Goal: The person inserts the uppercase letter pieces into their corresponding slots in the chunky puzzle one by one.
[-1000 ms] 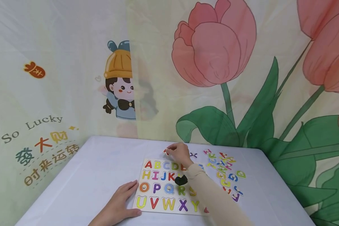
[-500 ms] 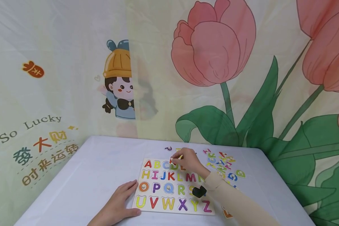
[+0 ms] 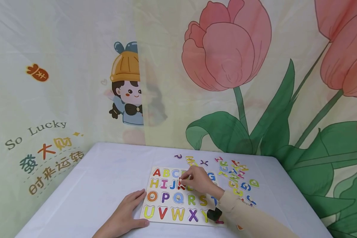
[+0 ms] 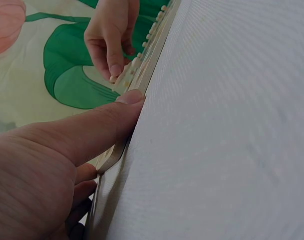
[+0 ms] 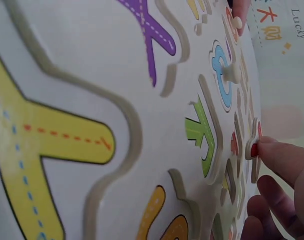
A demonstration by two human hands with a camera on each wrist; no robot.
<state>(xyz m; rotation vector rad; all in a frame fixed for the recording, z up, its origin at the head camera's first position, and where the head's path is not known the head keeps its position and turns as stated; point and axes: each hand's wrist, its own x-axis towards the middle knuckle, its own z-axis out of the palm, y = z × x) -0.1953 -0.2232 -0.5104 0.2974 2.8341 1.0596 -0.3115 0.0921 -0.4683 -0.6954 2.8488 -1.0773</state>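
A white alphabet puzzle board lies on the table. My left hand rests at its near left corner, thumb along the front edge and fairly straight fingers against the left side. In the left wrist view the thumb presses the board's edge. My right hand pinches a red letter piece over the second row, by the printed K; fingers hide part of its shape. Knobbed O and Q pieces sit in their recesses.
Loose letter pieces lie scattered right of the board. A purple P, a yellow letter and a purple X lie behind it. A printed curtain hangs behind the table.
My right hand has brought the red letter piece from behind the board toward me, over the top row to the second row. The left hand has stayed at the corner.
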